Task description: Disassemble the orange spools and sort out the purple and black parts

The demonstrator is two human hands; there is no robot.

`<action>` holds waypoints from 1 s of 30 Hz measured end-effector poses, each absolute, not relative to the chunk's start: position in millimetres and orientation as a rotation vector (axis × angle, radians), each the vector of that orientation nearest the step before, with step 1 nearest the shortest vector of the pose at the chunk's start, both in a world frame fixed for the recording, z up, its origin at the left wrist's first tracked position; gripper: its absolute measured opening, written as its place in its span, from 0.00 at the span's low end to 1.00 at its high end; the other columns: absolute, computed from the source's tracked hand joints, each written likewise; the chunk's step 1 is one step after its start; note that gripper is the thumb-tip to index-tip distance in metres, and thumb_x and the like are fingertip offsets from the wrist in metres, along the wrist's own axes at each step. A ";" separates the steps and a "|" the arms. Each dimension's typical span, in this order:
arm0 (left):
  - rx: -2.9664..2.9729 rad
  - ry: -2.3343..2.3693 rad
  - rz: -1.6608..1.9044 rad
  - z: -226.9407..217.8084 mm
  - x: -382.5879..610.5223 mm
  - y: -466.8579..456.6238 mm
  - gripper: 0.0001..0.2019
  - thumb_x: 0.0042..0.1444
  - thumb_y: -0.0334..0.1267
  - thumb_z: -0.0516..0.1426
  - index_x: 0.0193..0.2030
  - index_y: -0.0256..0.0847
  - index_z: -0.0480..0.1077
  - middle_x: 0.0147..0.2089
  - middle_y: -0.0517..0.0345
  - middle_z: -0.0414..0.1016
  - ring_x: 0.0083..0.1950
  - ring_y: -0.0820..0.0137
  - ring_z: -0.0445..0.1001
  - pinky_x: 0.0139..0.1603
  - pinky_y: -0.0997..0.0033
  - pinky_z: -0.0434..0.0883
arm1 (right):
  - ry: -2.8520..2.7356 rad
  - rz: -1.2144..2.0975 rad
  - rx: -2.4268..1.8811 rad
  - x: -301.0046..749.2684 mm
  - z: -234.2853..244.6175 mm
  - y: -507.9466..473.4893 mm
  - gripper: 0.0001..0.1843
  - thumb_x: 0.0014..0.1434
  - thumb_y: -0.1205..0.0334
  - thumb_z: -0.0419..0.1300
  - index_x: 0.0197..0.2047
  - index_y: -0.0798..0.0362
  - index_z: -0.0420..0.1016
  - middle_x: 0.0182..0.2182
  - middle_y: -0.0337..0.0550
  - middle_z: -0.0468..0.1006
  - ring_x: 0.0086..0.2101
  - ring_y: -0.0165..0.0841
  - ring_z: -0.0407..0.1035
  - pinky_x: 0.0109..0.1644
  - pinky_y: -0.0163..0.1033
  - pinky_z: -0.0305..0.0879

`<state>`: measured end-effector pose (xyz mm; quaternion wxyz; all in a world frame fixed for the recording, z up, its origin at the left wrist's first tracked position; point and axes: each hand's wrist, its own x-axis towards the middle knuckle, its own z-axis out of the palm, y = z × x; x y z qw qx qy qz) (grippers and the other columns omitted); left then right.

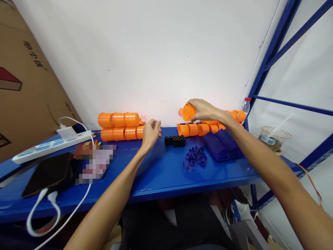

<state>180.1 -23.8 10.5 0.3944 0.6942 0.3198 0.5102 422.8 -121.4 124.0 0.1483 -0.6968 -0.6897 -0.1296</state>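
Note:
An orange plastic cup (189, 112) is in the grip of my right hand (204, 109), raised above the right-hand row of orange cups (193, 129) and tilted so that its mouth faces me. My left hand (151, 133) hovers beside the end of the left stack of orange cups (119, 133), its fingers curled together. Whatever is between those fingers, if anything, is too small to make out. Several short black tubes (174, 141) stand on the blue table between the two groups.
Small dark blue clip-like pieces (195, 158) and flat dark blue plates (220, 144) lie on the table (158, 173). To the left are a phone (49, 173), cables and a power strip (53, 146). A drink cup (273, 139) and a bottle (246, 106) stand at the right.

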 end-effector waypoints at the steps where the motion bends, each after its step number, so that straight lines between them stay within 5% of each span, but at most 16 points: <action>1: 1.615 0.777 1.226 12.7 180.3 -23.1 0.12 0.68 0.44 0.56 0.34 0.41 0.66 0.23 0.63 0.69 0.21 0.72 0.68 0.26 0.72 0.62 | -2.047 -0.432 -1.921 408.2 116.7 -123.8 0.34 0.50 0.60 0.73 0.60 0.53 0.73 0.52 0.52 0.78 0.49 0.47 0.70 0.52 0.48 0.67; 6: 1.189 0.575 0.975 14.0 176.3 -15.9 0.25 0.67 0.62 0.54 0.43 0.38 0.70 0.29 0.56 0.77 0.24 0.70 0.76 0.25 0.73 0.71 | -2.249 -0.714 -1.612 326.6 61.6 -135.5 0.33 0.58 0.63 0.65 0.66 0.52 0.67 0.57 0.58 0.74 0.54 0.52 0.67 0.57 0.55 0.65; 10: 1.065 0.470 1.001 9.7 172.8 -12.7 0.18 0.64 0.53 0.61 0.40 0.38 0.71 0.28 0.61 0.77 0.24 0.73 0.74 0.27 0.74 0.72 | -2.364 -0.843 -1.434 286.1 33.3 -141.5 0.30 0.62 0.62 0.64 0.67 0.54 0.68 0.60 0.62 0.73 0.58 0.52 0.65 0.60 0.56 0.64; 14: 1.024 0.453 1.073 8.3 172.8 -13.9 0.10 0.61 0.43 0.63 0.37 0.38 0.73 0.28 0.62 0.77 0.26 0.73 0.75 0.30 0.74 0.73 | -2.244 -0.713 -1.295 288.5 35.7 -137.8 0.20 0.68 0.55 0.59 0.61 0.48 0.74 0.54 0.54 0.78 0.54 0.47 0.69 0.59 0.53 0.64; 19: 1.022 0.465 0.972 9.4 176.5 -18.5 0.13 0.64 0.45 0.61 0.38 0.36 0.75 0.29 0.54 0.80 0.27 0.70 0.77 0.30 0.73 0.74 | -1.807 -0.459 -1.507 326.0 35.1 -113.8 0.15 0.73 0.59 0.50 0.44 0.51 0.78 0.41 0.48 0.81 0.43 0.39 0.72 0.50 0.43 0.65; 24: 1.173 0.437 0.949 6.2 181.6 -24.2 0.15 0.63 0.48 0.62 0.39 0.35 0.76 0.31 0.51 0.81 0.28 0.69 0.77 0.30 0.73 0.73 | -1.836 -0.413 -1.659 346.0 12.1 -99.5 0.15 0.72 0.50 0.57 0.48 0.53 0.76 0.43 0.49 0.82 0.43 0.39 0.73 0.47 0.41 0.62; 30: 1.280 0.428 0.881 -2.7 187.3 -23.1 0.17 0.63 0.52 0.62 0.36 0.38 0.73 0.27 0.56 0.76 0.23 0.73 0.71 0.25 0.75 0.67 | -1.913 -0.623 -1.846 336.1 9.3 -106.0 0.24 0.77 0.49 0.47 0.53 0.59 0.75 0.48 0.60 0.82 0.48 0.45 0.72 0.44 0.42 0.61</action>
